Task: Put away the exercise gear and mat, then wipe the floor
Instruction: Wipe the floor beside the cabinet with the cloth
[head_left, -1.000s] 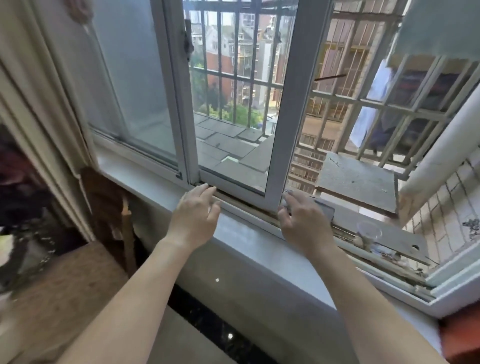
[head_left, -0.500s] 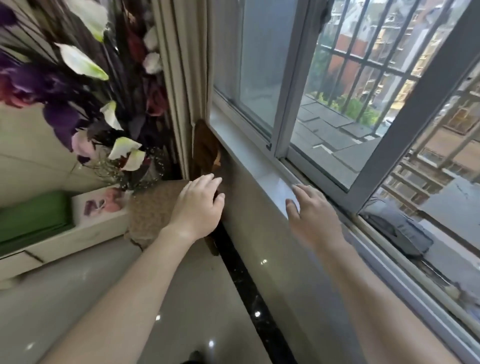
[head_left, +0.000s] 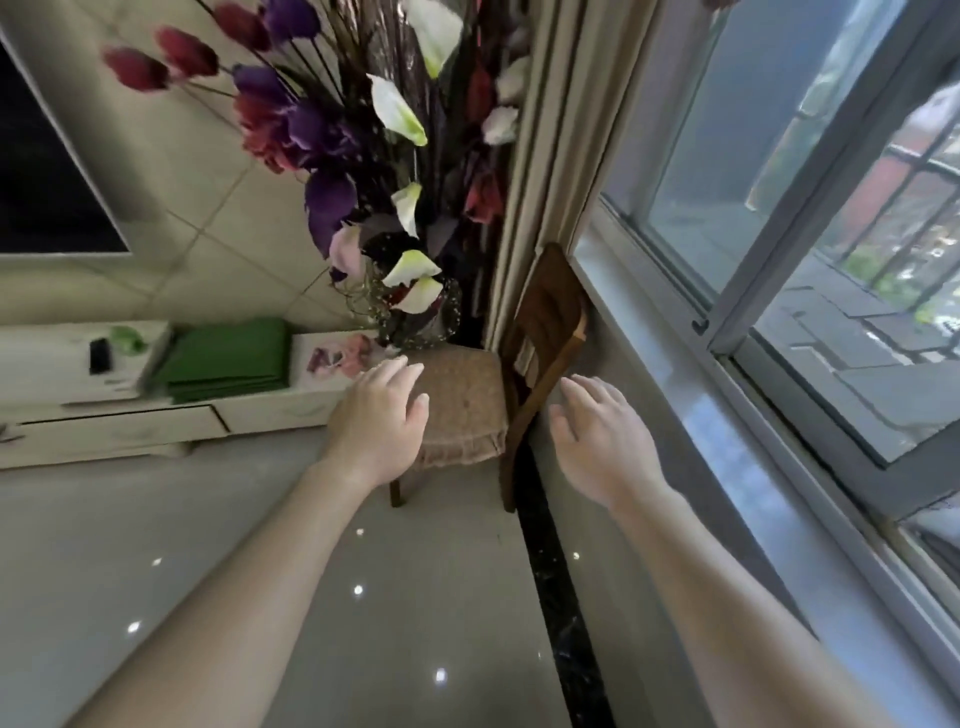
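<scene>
- Head view: a moment ago both hands were at the window. Now the left hand and right hand hang in the air, fingers loose and apart, holding nothing.
- The folded green mat lies well left of the left hand, on the low cabinet.
- I think the floor under the hands still needs wiping.

We see the green mat folded flat into a neat stack of layers, lying on top of the low white cabinet by the tiled wall. The floor is glossy pale grey tile, dotted with small bright reflections, and a dark speckled strip runs along one edge.
</scene>
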